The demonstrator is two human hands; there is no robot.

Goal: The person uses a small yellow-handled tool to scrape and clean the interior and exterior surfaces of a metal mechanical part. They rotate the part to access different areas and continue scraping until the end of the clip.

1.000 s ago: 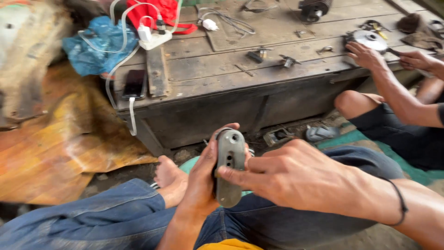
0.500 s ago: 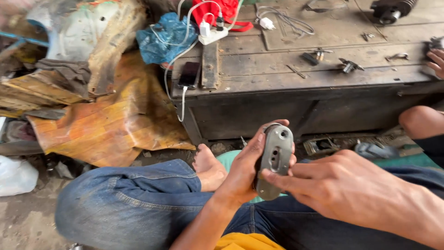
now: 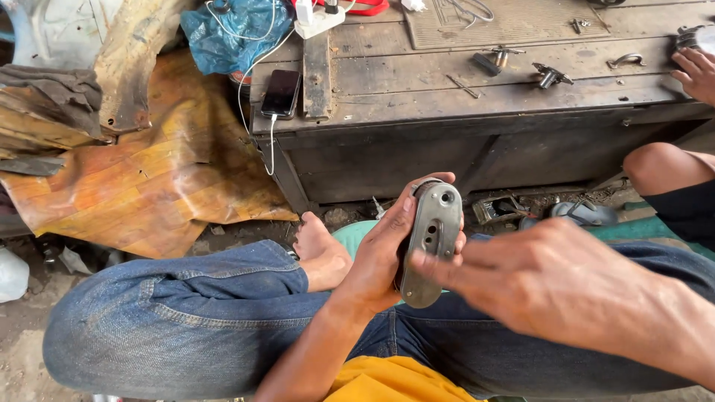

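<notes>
My left hand (image 3: 383,249) grips an oblong grey metal part (image 3: 432,242) with rounded ends and a few holes in its face, held upright over my lap. My right hand (image 3: 544,279) reaches in from the right, its fingertips touching the lower face of the part. The right hand is blurred. I sit cross-legged in blue jeans (image 3: 179,320), with a bare foot (image 3: 320,249) showing behind my left wrist.
A low dark wooden workbench (image 3: 477,112) stands ahead with small metal fittings (image 3: 547,74), a phone (image 3: 281,93) on a white cable and a power strip (image 3: 320,18). Another person's hand (image 3: 696,71) and knee (image 3: 655,167) are at the right. Orange sheeting (image 3: 149,179) lies at the left.
The view has swung left and down, so the bench and the other person slid right. My hands stay together on the metal part, my right hand now lower on its face.
</notes>
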